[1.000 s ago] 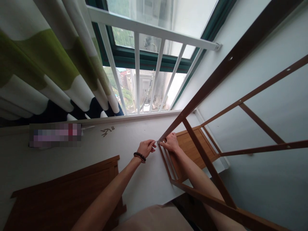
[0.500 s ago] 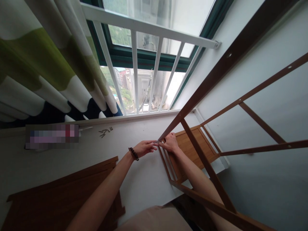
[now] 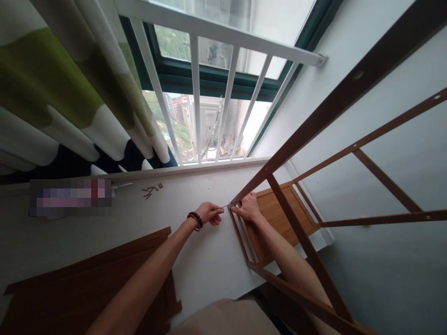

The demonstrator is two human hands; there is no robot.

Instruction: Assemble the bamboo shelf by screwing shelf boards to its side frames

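Note:
My left hand (image 3: 210,213), with a beaded bracelet at the wrist, pinches a thin metal hex key (image 3: 225,206). The key's far end meets the lower end of a long brown wooden post (image 3: 272,167). My right hand (image 3: 248,208) is closed around the frame at that same corner, and its far fingers are partly hidden. Beside it, a lighter wooden shelf panel (image 3: 282,209) sits low inside the frame. Narrow slats (image 3: 242,237) run along the near side of the panel. The fastener at the key's tip is too small to make out.
Several small bolts (image 3: 152,190) lie on the white sill (image 3: 199,260). Dark wooden panels (image 3: 104,279) rest at the lower left. A blurred-out package (image 3: 70,197) sits near the curtain (image 3: 70,93). A white railing (image 3: 216,30) guards the window; a white wall stands right.
My left hand has drawn slightly left and down from the post, exposing more of the hex key. My right hand keeps its place on the frame. The view has shifted a little.

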